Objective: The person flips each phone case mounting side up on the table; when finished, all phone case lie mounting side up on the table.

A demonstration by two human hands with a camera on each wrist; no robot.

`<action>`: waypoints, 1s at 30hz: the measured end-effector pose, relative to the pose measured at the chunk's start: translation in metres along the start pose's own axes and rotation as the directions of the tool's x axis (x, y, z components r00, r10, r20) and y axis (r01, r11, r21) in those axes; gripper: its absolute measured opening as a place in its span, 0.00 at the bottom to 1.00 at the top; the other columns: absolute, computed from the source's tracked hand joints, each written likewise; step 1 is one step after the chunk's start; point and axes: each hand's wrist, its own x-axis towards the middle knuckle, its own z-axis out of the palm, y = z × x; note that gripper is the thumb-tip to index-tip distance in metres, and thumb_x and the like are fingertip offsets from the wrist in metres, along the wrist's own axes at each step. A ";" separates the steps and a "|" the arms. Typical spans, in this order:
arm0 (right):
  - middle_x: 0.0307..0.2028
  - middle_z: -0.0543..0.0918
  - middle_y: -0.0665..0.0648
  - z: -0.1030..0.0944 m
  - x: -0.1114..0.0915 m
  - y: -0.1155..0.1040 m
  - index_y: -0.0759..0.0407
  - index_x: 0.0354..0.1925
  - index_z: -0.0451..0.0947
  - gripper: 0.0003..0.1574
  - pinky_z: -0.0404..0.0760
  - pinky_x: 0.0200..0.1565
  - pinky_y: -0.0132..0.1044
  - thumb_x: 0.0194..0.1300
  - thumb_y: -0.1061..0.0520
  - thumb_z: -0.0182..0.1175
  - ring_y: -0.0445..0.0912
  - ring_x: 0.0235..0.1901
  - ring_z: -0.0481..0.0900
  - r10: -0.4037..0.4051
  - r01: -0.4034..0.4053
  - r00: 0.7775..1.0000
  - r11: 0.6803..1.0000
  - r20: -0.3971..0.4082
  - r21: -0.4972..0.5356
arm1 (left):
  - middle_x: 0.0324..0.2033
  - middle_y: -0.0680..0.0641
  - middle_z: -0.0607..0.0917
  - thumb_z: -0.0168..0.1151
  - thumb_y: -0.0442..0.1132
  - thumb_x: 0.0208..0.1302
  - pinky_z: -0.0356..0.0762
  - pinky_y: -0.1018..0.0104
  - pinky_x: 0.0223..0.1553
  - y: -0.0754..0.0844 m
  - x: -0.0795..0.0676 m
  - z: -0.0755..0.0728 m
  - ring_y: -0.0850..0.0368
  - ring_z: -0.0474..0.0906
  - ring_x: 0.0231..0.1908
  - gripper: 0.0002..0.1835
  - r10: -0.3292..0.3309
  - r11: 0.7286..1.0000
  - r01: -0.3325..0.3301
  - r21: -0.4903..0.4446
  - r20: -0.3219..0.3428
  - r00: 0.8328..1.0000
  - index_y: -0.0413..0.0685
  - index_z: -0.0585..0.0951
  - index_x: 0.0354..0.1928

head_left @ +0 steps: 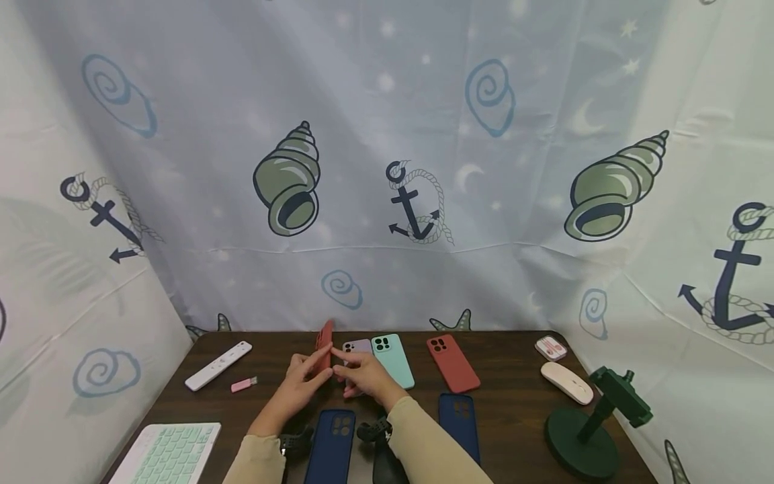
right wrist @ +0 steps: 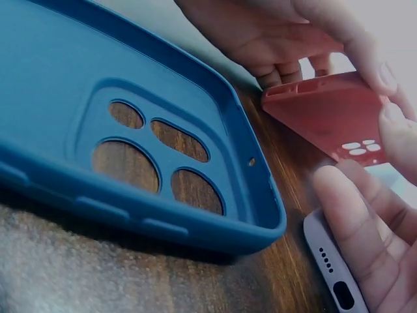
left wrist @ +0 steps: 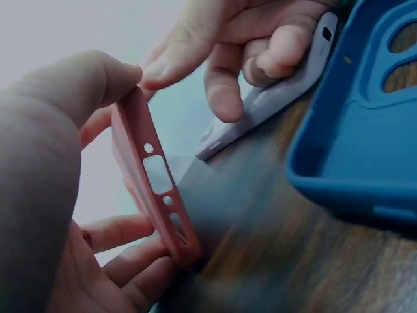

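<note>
My left hand (head_left: 296,386) holds a red phone case (left wrist: 153,176) upright on its edge, thumb on top and fingers below in the left wrist view. Its camera cutouts show at the far end in the right wrist view. My right hand (head_left: 365,376) reaches in from the other side, one fingertip touching the case's upper edge beside my left thumb. Its other fingers overlap a lilac phone (left wrist: 280,98) lying flat on the table. Closer to me, between both wrists, lies a blue phone case (head_left: 331,444), hollow side up.
Behind sit a mint phone (head_left: 393,361) and another red one (head_left: 452,363); a second blue case (head_left: 458,423) lies right. At left are a white remote (head_left: 218,365), pink USB stick (head_left: 244,384) and keyboard (head_left: 175,454). A mouse (head_left: 566,382) and green stand (head_left: 583,444) occupy the right.
</note>
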 end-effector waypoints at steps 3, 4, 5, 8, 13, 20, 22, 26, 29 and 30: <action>0.40 0.84 0.67 0.000 0.000 0.001 0.31 0.67 0.74 0.29 0.87 0.30 0.43 0.69 0.46 0.65 0.47 0.21 0.81 0.007 -0.007 1.000 1.000 -0.011 0.018 | 0.45 0.45 0.66 0.62 0.59 0.69 0.65 0.59 0.45 0.002 0.000 -0.002 0.52 0.65 0.44 0.33 -0.031 0.999 0.031 -0.019 0.015 0.999 0.72 0.68 0.74; 0.40 0.84 0.67 0.000 0.001 0.002 0.30 0.66 0.74 0.29 0.87 0.29 0.43 0.69 0.46 0.65 0.46 0.21 0.81 0.008 -0.007 1.000 1.000 -0.012 0.018 | 0.45 0.45 0.66 0.62 0.59 0.69 0.66 0.59 0.45 0.001 -0.001 -0.002 0.52 0.66 0.44 0.32 -0.039 0.999 0.039 -0.022 0.018 0.999 0.72 0.68 0.74; 0.41 0.85 0.68 0.001 0.001 0.002 0.29 0.67 0.74 0.30 0.87 0.29 0.43 0.69 0.45 0.65 0.46 0.21 0.81 0.006 -0.006 1.000 1.000 -0.011 0.014 | 0.45 0.44 0.67 0.62 0.60 0.69 0.67 0.61 0.45 0.001 -0.001 -0.002 0.53 0.69 0.46 0.32 -0.044 0.999 0.045 -0.027 0.016 0.999 0.72 0.68 0.73; 0.44 0.86 0.68 0.001 0.000 0.003 0.28 0.69 0.71 0.33 0.87 0.30 0.44 0.68 0.44 0.66 0.46 0.21 0.81 0.006 -0.006 1.000 1.000 -0.007 -0.001 | 0.50 0.43 0.69 0.61 0.58 0.70 0.76 0.62 0.45 0.000 -0.002 -0.002 0.52 0.76 0.49 0.31 -0.057 0.995 0.059 -0.081 0.025 0.998 0.71 0.68 0.73; 0.45 0.86 0.59 0.003 0.001 0.003 0.32 0.71 0.70 0.37 0.87 0.29 0.44 0.66 0.41 0.68 0.45 0.22 0.82 0.012 -0.013 1.000 0.999 -0.018 -0.029 | 0.59 0.40 0.69 0.60 0.51 0.74 0.84 0.59 0.43 -0.003 -0.002 -0.003 0.47 0.82 0.46 0.30 -0.043 0.979 0.053 -0.196 0.056 0.998 0.69 0.66 0.74; 0.46 0.87 0.49 0.006 0.000 0.001 0.42 0.62 0.81 0.26 0.87 0.31 0.43 0.66 0.44 0.68 0.46 0.24 0.83 0.027 -0.030 0.999 0.994 -0.022 -0.103 | 0.57 0.40 0.76 0.59 0.45 0.75 0.84 0.60 0.44 -0.008 0.000 -0.004 0.49 0.83 0.48 0.30 0.019 0.960 -0.004 -0.280 0.050 0.999 0.58 0.64 0.76; 0.47 0.87 0.48 0.006 0.001 0.002 0.43 0.60 0.82 0.24 0.87 0.31 0.43 0.67 0.45 0.68 0.47 0.24 0.83 0.029 -0.031 0.999 0.993 -0.021 -0.115 | 0.56 0.36 0.76 0.58 0.43 0.76 0.84 0.58 0.44 -0.008 0.000 -0.004 0.45 0.83 0.48 0.30 0.044 0.951 -0.024 -0.307 0.059 0.997 0.54 0.62 0.76; 0.45 0.86 0.48 0.006 0.001 0.003 0.48 0.60 0.83 0.23 0.86 0.30 0.41 0.68 0.47 0.67 0.46 0.24 0.82 0.030 -0.032 0.999 0.992 -0.019 -0.125 | 0.55 0.32 0.74 0.55 0.38 0.77 0.85 0.58 0.44 -0.008 -0.001 -0.006 0.39 0.81 0.49 0.29 0.059 0.945 -0.042 -0.325 0.040 0.997 0.51 0.62 0.76; 0.41 0.86 0.48 0.005 0.002 0.003 0.51 0.58 0.84 0.22 0.86 0.30 0.41 0.68 0.48 0.67 0.44 0.24 0.82 0.032 -0.034 0.999 0.991 -0.015 -0.133 | 0.55 0.32 0.75 0.55 0.35 0.76 0.84 0.61 0.42 -0.008 -0.001 -0.008 0.41 0.80 0.50 0.28 0.042 0.948 -0.041 -0.316 -0.005 0.999 0.50 0.64 0.74; 0.40 0.86 0.47 0.005 0.002 0.003 0.51 0.57 0.85 0.22 0.86 0.30 0.41 0.68 0.48 0.67 0.44 0.24 0.81 0.033 -0.035 0.999 0.990 -0.014 -0.137 | 0.55 0.33 0.75 0.56 0.34 0.75 0.84 0.62 0.41 -0.009 -0.001 -0.009 0.43 0.80 0.50 0.27 0.035 0.950 -0.041 -0.309 -0.025 0.999 0.50 0.64 0.73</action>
